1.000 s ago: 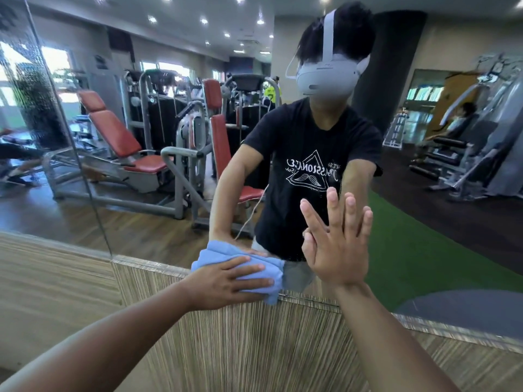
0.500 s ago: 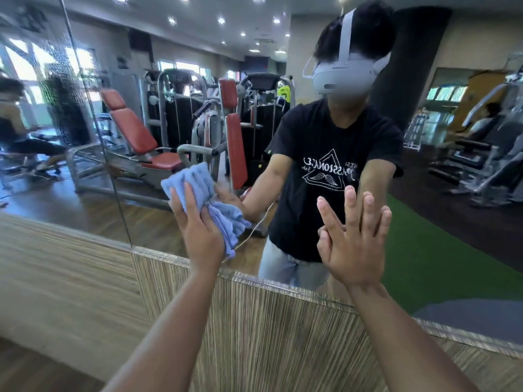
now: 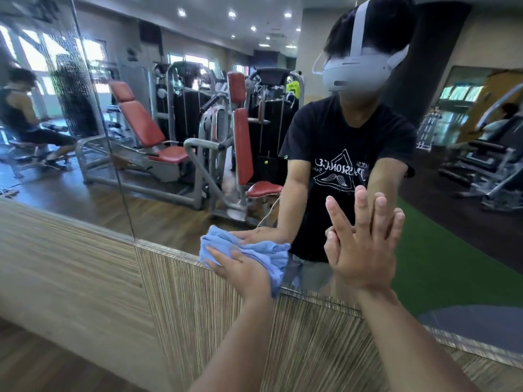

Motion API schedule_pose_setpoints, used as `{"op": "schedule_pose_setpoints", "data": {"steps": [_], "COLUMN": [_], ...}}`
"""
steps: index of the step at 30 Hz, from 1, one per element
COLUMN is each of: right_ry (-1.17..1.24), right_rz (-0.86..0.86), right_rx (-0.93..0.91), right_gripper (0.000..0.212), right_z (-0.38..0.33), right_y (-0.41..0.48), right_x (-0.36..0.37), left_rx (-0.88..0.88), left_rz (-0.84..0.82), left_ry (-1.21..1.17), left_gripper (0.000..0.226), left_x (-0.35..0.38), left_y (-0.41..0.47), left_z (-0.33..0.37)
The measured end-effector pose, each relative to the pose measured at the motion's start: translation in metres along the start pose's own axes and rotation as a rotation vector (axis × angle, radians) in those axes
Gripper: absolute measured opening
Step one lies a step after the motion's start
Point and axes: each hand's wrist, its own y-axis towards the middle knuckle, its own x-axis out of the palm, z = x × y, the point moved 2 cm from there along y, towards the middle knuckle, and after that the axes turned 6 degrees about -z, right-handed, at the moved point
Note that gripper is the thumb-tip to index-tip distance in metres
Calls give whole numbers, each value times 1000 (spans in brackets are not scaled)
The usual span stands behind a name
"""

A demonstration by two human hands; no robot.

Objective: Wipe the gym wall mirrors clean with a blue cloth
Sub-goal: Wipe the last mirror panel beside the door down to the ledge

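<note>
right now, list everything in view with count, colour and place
cloth: 1, blue, bunched on the mirror's lower edge
mirror: 2 panels, seam at left, on the wall
wall panel: 1, striped brown, below the mirror
floor: 1, brown wood, bottom left
machines: several, grey with red pads, reflected centre left
turf: 1 strip, green, reflected at right
seated person: 1, dark top, reflected far left
ceiling lights: several, white, reflected at top
own reflection: 1, black shirt, grey headset, centre right
left hand: 1, presses the cloth on the mirror
right hand: 1, flat on the mirror, fingers spread
</note>
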Motion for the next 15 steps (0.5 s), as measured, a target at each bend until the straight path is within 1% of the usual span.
{"op": "schedule_pose_setpoints", "data": {"steps": [5, 9, 11, 15], "right_ry": [-13, -19, -22, -34], "right_rz": [15, 25, 31, 54], "right_rx": [5, 1, 2, 11], "right_gripper": [60, 61, 62, 64], "right_z": [0, -1, -1, -3], "right_y": [0, 0, 1, 1], "right_x": [2, 2, 2, 3], "left_rx": [2, 29, 26, 76], "left_rz": [125, 229, 250, 243], "left_ry": [17, -5, 9, 24], "left_gripper": [56, 54, 54, 54], "left_x": [-34, -49, -52, -53], "left_y": [71, 104, 110, 105], "left_z": [2, 14, 13, 8]}}
